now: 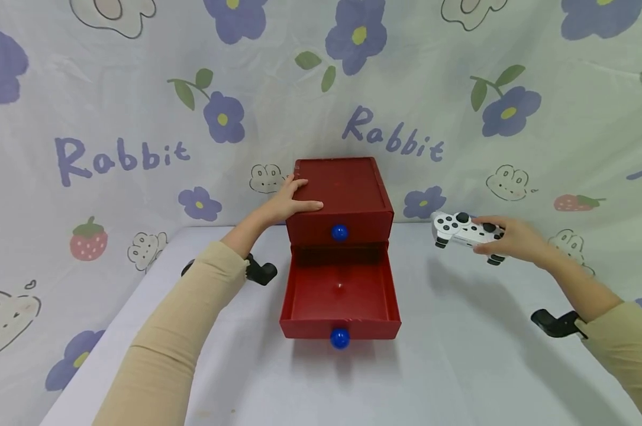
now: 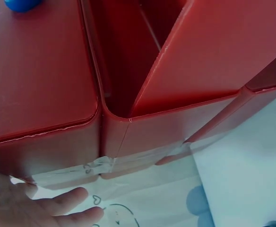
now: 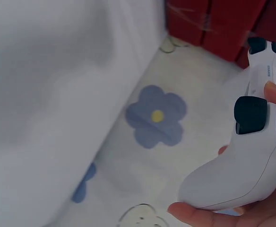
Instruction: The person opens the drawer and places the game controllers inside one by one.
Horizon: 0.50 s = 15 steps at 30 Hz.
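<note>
A white game controller (image 1: 467,231) with black sticks and buttons is held up over the right side of the table, gripped by my right hand (image 1: 518,239) at its right end. In the right wrist view, fingers wrap the controller (image 3: 237,165) from below and behind. My left hand (image 1: 289,201) rests on the left top edge of a red drawer cabinet (image 1: 342,183), fingers spread. The cabinet's lower drawer (image 1: 339,296) is pulled out and has nothing in it; the upper drawer (image 1: 310,229) is closed. Both drawers have round blue knobs (image 1: 339,338).
The cabinet stands on a white table (image 1: 459,367) near its back edge. Behind hangs a white cloth (image 1: 278,65) printed with purple flowers, rabbits and lettering. Black wrist mounts (image 1: 555,323) stick out from the beige sleeves (image 1: 193,313).
</note>
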Motion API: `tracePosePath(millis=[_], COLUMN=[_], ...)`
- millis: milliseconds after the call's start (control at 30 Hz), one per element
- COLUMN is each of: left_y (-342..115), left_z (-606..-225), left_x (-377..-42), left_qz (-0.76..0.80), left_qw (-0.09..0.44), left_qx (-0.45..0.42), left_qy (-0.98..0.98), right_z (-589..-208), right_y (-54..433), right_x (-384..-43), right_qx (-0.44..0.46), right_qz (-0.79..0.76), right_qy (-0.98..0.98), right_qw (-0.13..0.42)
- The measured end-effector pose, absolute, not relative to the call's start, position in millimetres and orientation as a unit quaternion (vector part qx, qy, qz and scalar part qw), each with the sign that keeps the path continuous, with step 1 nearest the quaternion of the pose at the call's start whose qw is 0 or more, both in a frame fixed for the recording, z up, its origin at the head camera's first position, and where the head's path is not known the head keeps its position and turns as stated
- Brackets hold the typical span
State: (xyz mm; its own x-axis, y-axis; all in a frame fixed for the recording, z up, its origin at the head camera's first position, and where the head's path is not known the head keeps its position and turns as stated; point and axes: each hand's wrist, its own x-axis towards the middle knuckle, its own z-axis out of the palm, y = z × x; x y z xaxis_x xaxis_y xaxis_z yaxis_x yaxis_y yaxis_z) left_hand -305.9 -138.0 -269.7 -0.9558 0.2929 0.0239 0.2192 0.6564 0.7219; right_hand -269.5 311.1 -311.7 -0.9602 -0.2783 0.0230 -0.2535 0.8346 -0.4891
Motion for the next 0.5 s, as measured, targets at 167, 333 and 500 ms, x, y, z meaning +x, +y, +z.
tracePosePath(millis=[167, 333, 500], left_y=[-138.8, -138.4, -138.3], left_z=[-270.0, -268.6, -268.4], left_x=[-306.3, -305.1, -305.2], left_qz=[0.392, 0.389, 0.391], left_qw=[0.046, 0.047, 0.047], left_qx=[0.14, 0.144, 0.142], left_qy=[0.908, 0.909, 0.908], right_z=[-287.8, -269.7, -256.1], right_y=[303.8, 295.1, 285.7], right_x=[-261.3, -255.1, -250.9], right_qx=[-0.141, -0.134, -0.132], right_qz=[-0.265, -0.261, -0.243], right_qy=[0.953, 0.954, 0.959], right_qw=[0.041, 0.053, 0.058])
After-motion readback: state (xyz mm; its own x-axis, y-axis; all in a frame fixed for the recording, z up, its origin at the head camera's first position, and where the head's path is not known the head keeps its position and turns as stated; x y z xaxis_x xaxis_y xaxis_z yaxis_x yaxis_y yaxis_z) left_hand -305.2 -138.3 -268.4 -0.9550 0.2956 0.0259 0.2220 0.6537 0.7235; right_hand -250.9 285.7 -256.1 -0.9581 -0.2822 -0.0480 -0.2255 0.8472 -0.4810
